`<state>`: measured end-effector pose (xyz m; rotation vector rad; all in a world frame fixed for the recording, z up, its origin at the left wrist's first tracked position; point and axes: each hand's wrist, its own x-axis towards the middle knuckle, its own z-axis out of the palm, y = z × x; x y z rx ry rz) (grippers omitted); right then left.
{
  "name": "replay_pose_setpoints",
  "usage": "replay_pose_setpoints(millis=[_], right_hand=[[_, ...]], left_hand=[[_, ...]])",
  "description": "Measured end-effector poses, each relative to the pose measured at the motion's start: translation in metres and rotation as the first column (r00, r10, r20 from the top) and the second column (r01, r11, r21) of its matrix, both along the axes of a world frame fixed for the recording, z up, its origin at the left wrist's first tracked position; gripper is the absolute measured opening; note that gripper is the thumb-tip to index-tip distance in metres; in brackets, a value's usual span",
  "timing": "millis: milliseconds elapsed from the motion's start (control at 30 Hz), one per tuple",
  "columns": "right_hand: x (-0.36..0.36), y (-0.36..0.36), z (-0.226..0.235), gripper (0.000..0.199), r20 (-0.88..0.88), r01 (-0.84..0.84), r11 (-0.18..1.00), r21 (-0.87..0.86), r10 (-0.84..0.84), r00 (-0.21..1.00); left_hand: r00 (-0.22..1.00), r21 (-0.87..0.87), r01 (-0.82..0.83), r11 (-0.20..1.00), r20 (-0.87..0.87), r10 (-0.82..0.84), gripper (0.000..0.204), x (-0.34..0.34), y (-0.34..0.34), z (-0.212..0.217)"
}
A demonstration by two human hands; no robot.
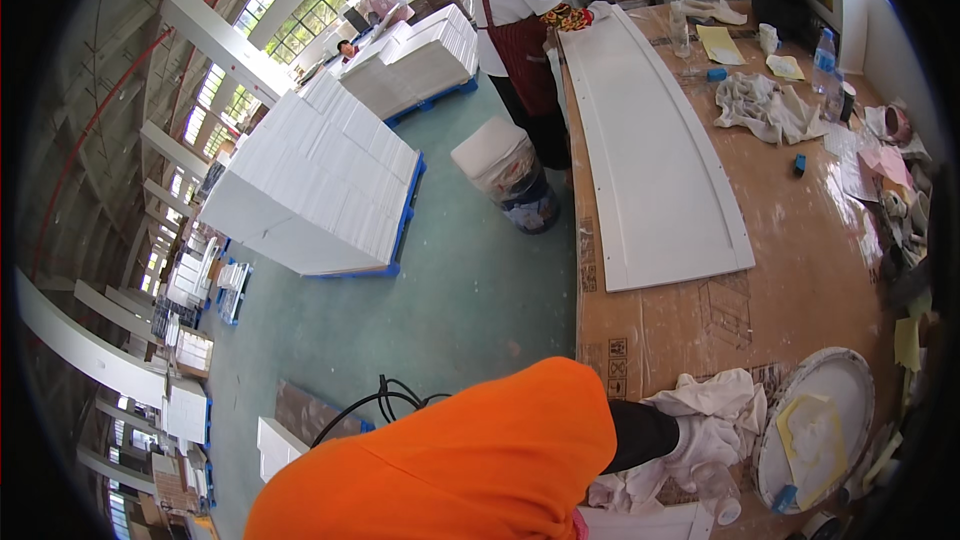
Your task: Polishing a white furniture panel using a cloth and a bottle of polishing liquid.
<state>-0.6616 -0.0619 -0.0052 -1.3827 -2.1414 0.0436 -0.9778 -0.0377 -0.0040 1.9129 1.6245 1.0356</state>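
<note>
Left hand [692, 442] blends into white cloth [725, 400]; can't tell if clamped. Right out of view. Nearby white panel [650, 522] is cut by lower edge; light, even pressure seems best. Farther, long panel [650, 155] lies on cardboard-covered table [780, 225].

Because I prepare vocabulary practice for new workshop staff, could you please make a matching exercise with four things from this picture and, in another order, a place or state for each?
Things:
1. round pale tray
2. long white panel
3. large nearby stack of white boards
4. orange sleeve

Places and states:
A. stands on a blue pallet
B. ends at a black cuff
C. has yellow paper on it
D. lies lengthwise on the brown table surface

Right pairs: 1-C, 2-D, 3-A, 4-B
</note>
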Motion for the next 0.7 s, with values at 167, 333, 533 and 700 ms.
replay_pose_setpoints(millis=[167,333,533,700], right_hand=[[0.004,0.0,-0.009,0.039,-0.024,0.003,1.0,0.007,-0.003,1.0],[0.005,0.003,-0.013,0.039,-0.082,-0.003,1.0,0.03,0.006,0.997],[0.012,0.003,-0.027,0.039,-0.095,-0.018,0.999,0.043,0.022,0.995],[0.029,0.002,-0.053,0.039,-0.11,-0.019,0.999,0.046,0.024,0.994]], left_hand=[[1.0,0.0,0.008,1.0,0.003,-0.008,0.069,0.002,0.002,-0.004],[1.0,-0.028,0.001,1.0,-0.005,-0.001,0.068,0.002,0.002,-0.003],[1.0,0.039,-0.029,0.999,-0.008,0.029,0.062,0.002,-0.001,0.006],[1.0,-0.015,-0.02,1.0,-0.003,0.02,0.064,0.002,-0.001,0.009]])
